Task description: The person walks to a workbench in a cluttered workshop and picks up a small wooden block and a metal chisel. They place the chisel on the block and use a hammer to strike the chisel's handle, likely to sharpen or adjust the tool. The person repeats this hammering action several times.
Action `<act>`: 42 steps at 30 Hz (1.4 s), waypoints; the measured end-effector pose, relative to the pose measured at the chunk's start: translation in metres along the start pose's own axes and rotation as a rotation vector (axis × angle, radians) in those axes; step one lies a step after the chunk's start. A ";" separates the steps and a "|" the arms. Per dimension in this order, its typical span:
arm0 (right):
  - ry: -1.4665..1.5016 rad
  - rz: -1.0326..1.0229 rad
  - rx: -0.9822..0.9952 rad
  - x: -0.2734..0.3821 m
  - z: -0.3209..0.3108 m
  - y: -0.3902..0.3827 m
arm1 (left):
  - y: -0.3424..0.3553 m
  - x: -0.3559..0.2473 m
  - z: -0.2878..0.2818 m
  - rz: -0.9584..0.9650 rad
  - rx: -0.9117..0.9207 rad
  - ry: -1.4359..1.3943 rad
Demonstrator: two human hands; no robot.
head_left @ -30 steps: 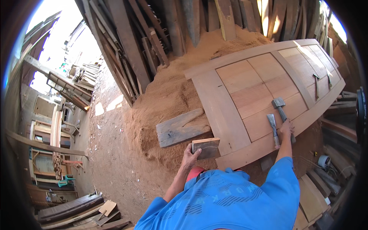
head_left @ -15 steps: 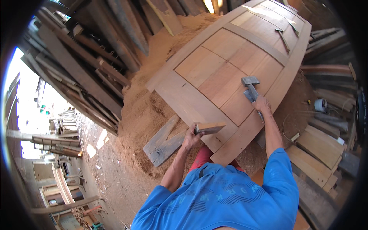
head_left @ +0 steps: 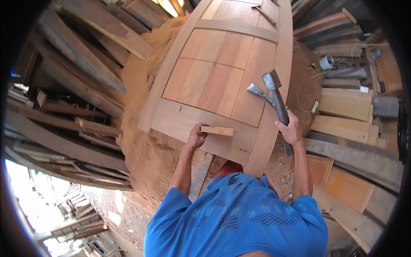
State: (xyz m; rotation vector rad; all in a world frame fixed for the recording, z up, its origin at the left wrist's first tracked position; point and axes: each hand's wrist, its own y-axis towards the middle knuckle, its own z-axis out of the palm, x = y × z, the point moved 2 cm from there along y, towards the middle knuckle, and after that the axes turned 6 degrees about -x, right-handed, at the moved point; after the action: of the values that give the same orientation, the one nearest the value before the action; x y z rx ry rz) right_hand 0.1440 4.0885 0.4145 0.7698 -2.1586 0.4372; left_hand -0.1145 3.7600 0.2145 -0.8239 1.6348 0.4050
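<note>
Over the near end of a panelled wooden door (head_left: 188,115), my left hand (head_left: 197,136) grips one end of a short wood block (head_left: 218,131). My right hand (head_left: 292,127) is closed round the dark handle of a hammer (head_left: 280,105), head up, above the door's right edge. Just left of the hammer is a flat, wide-bladed metal tool like a chisel (head_left: 257,90); its other end is hidden behind the hammer handle. Whether it rests on the door cannot be told. Farther up the door lies another hammer-like tool (head_left: 266,16).
Sawdust (head_left: 143,141) is heaped left of the door. Long timbers (head_left: 72,115) are stacked at the left, and boards (head_left: 342,126) lie at the right near a white round container (head_left: 327,62). A grey plank (head_left: 201,171) sits beneath the door's near end.
The view has turned, so the door appears more upright. My right hand has raised the hammer, its handle now clear of the door's edge. My left hand still holds the block, now seen more edge-on.
</note>
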 end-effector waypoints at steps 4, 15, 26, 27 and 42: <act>0.162 -0.092 -0.368 0.046 -0.017 -0.054 | 0.020 -0.002 -0.005 -0.023 0.100 0.013; 0.344 0.285 -0.564 0.058 -0.019 -0.190 | -0.007 0.019 -0.027 0.124 0.006 0.966; 0.264 0.561 -0.447 0.054 0.063 -0.289 | 0.016 0.033 -0.012 -0.192 0.301 1.100; 0.256 0.567 -0.383 0.053 0.075 -0.285 | 0.015 0.033 -0.018 -0.236 0.308 1.114; 0.410 0.278 -0.327 0.092 0.205 -0.196 | 0.032 0.073 -0.023 -0.142 0.386 1.035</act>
State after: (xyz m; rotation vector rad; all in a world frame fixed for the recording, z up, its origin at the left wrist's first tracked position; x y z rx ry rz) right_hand 0.1094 3.7963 0.3669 0.1764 -1.8835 0.3348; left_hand -0.1567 3.7455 0.1451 -0.8924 2.4584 -0.5346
